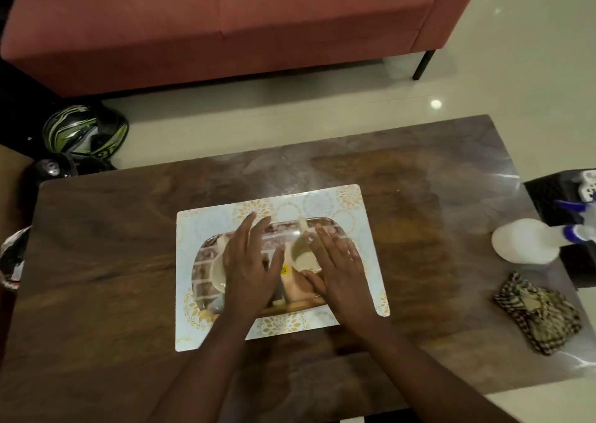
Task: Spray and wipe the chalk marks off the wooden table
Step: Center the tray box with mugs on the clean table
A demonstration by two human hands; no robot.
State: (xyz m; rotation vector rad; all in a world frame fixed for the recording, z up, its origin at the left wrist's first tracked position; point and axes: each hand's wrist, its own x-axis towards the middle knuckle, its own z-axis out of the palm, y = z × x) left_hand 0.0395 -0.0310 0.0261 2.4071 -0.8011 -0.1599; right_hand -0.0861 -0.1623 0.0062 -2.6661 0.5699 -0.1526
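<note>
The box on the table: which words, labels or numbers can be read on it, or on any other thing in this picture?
Yellow sticker on the patterned box, between the left hand and right hand: dark print, too blurred to read.
Spray bottle: no text visible.
Checked cloth: no text visible.
Helmet on the floor: graphics only, no text that can be read.

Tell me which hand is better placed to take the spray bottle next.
The right hand, probably. The spray bottle lies at the table's right edge, on that hand's side. The left hand would need to cross over the patterned box.
</note>
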